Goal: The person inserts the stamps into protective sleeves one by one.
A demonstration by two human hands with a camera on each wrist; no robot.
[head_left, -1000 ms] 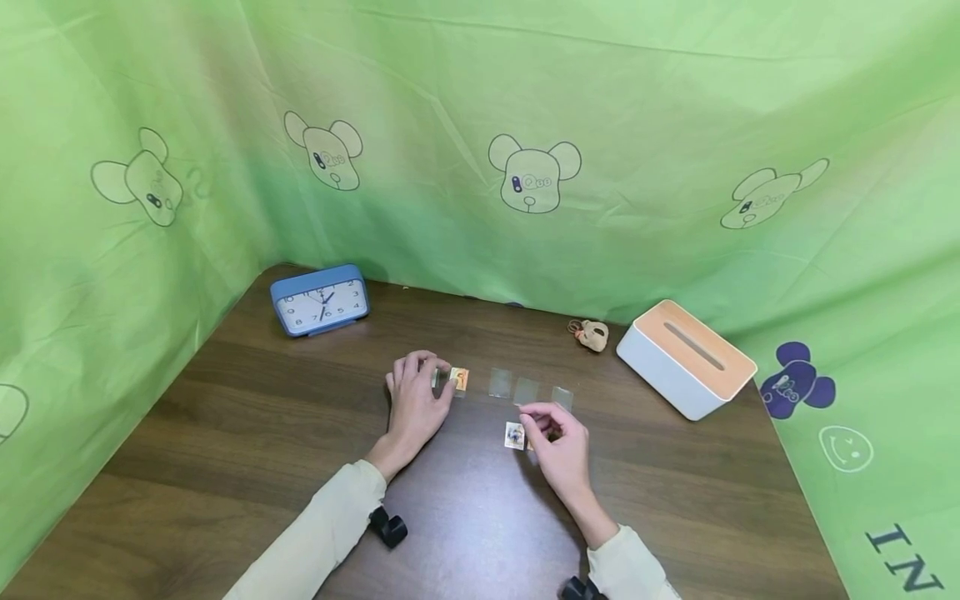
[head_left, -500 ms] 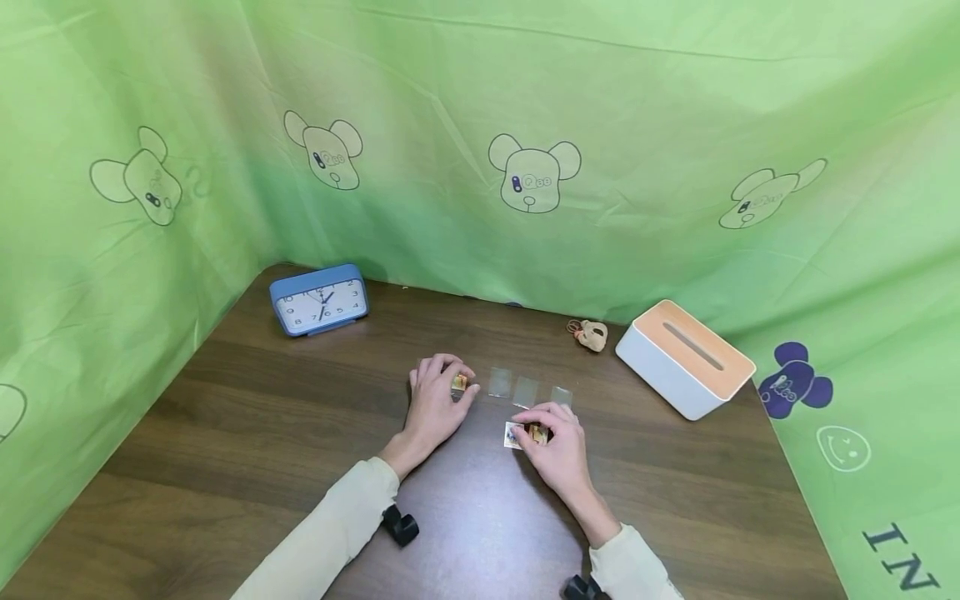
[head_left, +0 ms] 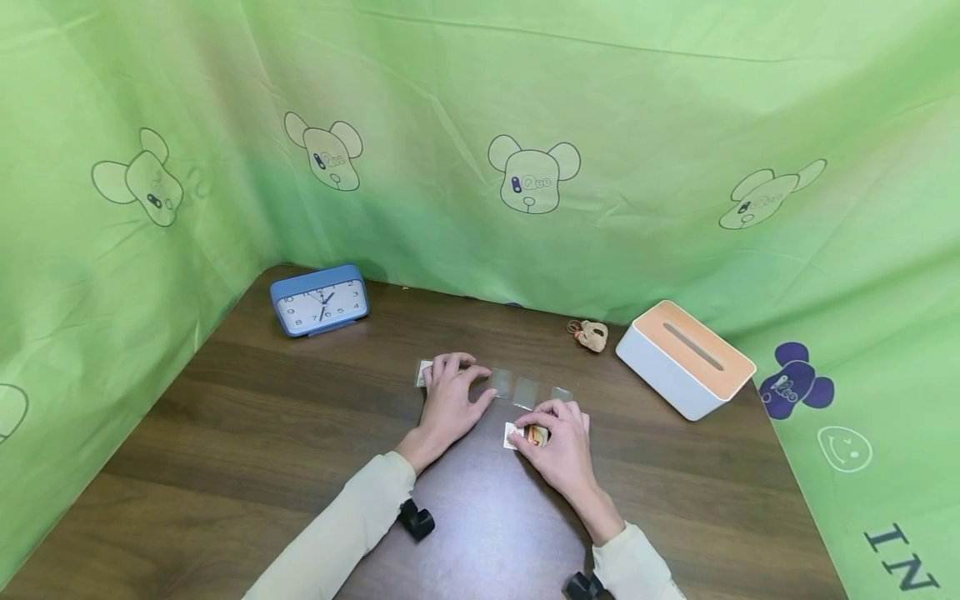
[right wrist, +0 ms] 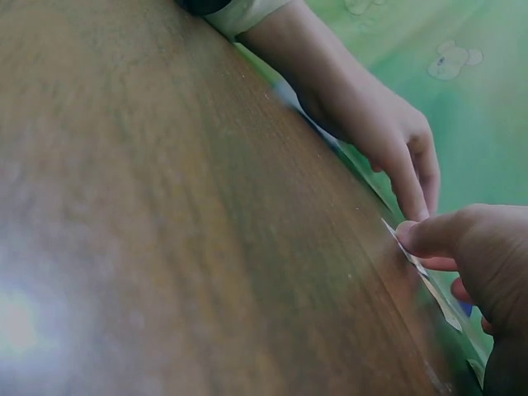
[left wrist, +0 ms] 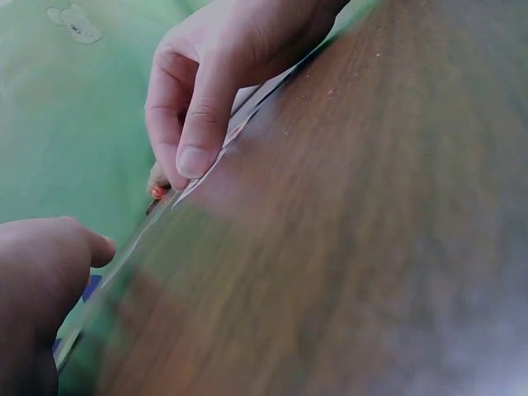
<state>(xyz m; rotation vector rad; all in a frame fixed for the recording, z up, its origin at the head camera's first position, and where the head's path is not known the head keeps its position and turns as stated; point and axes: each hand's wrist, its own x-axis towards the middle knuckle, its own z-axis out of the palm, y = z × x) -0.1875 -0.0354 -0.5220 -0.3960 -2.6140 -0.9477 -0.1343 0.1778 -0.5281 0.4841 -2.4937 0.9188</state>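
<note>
In the head view, my left hand (head_left: 450, 398) is over the left end of a row of small squares, its index finger and thumb spread beside a clear square (head_left: 502, 383). A picture card (head_left: 422, 374) shows partly behind its knuckles. My right hand (head_left: 561, 446) pinches with thumb and index finger at a small white-edged picture card (head_left: 510, 437) lying on the table. Under that palm, a second picture card (head_left: 537, 435) is partly visible. The right wrist view shows the right thumb (right wrist: 425, 236) touching the white-edged card (right wrist: 441, 301), seen nearly edge-on.
Two more clear squares, a middle one (head_left: 525, 393) and a right one (head_left: 562, 393), lie on the brown wooden table (head_left: 225, 450). A blue clock (head_left: 321, 302) stands back left. Back right are a small beige charm (head_left: 592, 335) and a white tissue box (head_left: 686, 360). Green cloth (head_left: 420, 208) surrounds the table.
My left hand has shifted right along the row, uncovering the leftmost card and covering the orange one. My right thumb and index finger have come down over the white-edged card.
</note>
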